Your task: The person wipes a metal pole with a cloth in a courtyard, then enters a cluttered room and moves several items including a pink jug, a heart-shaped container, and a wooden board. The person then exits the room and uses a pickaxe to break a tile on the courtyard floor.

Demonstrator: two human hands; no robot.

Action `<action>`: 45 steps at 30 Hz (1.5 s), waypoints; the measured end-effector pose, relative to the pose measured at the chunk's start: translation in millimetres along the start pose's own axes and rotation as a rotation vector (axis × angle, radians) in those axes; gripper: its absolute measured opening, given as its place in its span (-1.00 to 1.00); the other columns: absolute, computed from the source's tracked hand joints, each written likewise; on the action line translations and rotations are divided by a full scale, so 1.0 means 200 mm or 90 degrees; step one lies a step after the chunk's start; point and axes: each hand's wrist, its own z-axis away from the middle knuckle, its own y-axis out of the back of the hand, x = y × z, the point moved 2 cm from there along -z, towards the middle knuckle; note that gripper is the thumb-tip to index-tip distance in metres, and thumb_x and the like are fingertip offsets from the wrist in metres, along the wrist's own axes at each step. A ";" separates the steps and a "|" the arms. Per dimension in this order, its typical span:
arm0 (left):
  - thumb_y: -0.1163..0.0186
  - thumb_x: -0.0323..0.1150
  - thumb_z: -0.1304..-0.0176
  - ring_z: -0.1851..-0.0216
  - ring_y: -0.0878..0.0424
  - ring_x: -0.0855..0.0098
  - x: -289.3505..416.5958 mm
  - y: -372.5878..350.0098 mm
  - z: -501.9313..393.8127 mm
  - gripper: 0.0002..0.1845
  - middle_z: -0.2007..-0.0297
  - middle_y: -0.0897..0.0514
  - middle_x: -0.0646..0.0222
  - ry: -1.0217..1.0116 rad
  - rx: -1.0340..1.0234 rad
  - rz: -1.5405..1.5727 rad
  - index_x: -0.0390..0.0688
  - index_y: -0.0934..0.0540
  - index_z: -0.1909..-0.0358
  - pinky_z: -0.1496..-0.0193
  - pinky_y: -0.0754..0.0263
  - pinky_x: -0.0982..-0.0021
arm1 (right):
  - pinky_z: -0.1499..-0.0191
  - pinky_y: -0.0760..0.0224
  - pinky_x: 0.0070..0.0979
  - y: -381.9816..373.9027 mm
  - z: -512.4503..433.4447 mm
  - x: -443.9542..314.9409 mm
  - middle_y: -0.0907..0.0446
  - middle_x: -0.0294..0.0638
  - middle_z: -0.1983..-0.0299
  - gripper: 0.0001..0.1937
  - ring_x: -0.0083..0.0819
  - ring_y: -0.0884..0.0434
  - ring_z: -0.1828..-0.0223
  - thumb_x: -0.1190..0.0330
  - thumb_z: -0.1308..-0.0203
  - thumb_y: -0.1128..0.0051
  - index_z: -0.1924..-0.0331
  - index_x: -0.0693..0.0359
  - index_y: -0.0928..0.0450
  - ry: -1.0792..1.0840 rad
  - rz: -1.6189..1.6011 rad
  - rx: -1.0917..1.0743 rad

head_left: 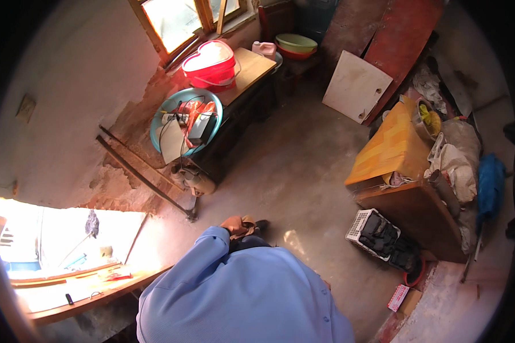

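Observation:
My left hand (232, 224) is low in front of my body, beyond the blue sleeve (206, 253). Its fingers are closed on a crumpled tan-brown piece that looks like cloth or a glove (248, 225); its exact kind cannot be told. Just right of it a dark shoe tip (262, 224) shows on the concrete floor. Of my right hand only a small sliver of skin (328, 284) seems to show at the shirt's right edge; the rest is hidden, as is anything it may hold.
A turquoise basin (155, 128) with cables and a red heart-lidded bucket (214, 77) stand on a table at upper left. Two rods (141, 173) lean on the wall. At right are a wooden cabinet (407, 214), a white plastic basket (358, 227) with dark items and a small carton (407, 300).

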 end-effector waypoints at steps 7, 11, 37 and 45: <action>-0.41 -0.05 -0.18 -0.03 -0.73 -0.11 0.02 0.03 0.00 -0.50 0.04 -0.77 -0.14 0.000 0.001 -0.015 -0.24 -0.76 0.01 -0.11 -0.61 0.04 | 0.00 -0.67 -0.28 -0.03 0.01 -0.01 -0.80 0.14 0.17 -0.61 -0.09 -0.82 0.09 0.24 -0.13 -0.44 0.05 0.34 -0.75 -0.006 -0.008 0.019; -0.42 -0.03 -0.18 -0.03 -0.74 -0.09 0.03 0.07 -0.02 -0.49 0.04 -0.78 -0.12 -0.006 -0.015 -0.027 -0.24 -0.76 0.00 -0.10 -0.61 0.06 | 0.00 -0.67 -0.28 -0.05 0.02 -0.01 -0.80 0.14 0.17 -0.61 -0.09 -0.82 0.09 0.23 -0.12 -0.44 0.05 0.34 -0.75 -0.009 -0.011 0.025; -0.45 0.07 -0.10 0.07 -0.76 -0.07 -0.07 0.16 -0.20 -0.46 0.12 -0.80 -0.09 -0.018 -0.040 -0.047 -0.21 -0.79 0.10 0.00 -0.65 0.09 | -0.03 -0.67 -0.28 -0.10 0.06 -0.24 -0.81 0.10 0.17 -0.67 -0.10 -0.82 0.08 0.30 -0.12 -0.37 0.07 0.32 -0.77 -0.021 -0.009 0.050; -0.43 0.11 -0.14 0.04 -0.77 -0.02 0.00 0.27 -0.27 -0.41 0.09 -0.80 -0.08 -0.010 -0.063 -0.044 -0.25 -0.78 0.06 -0.04 -0.63 0.13 | 0.02 -0.68 -0.30 -0.08 0.07 -0.36 -0.80 0.09 0.25 -0.66 -0.15 -0.82 0.18 0.35 -0.10 -0.33 0.06 0.36 -0.74 -0.058 -0.048 0.054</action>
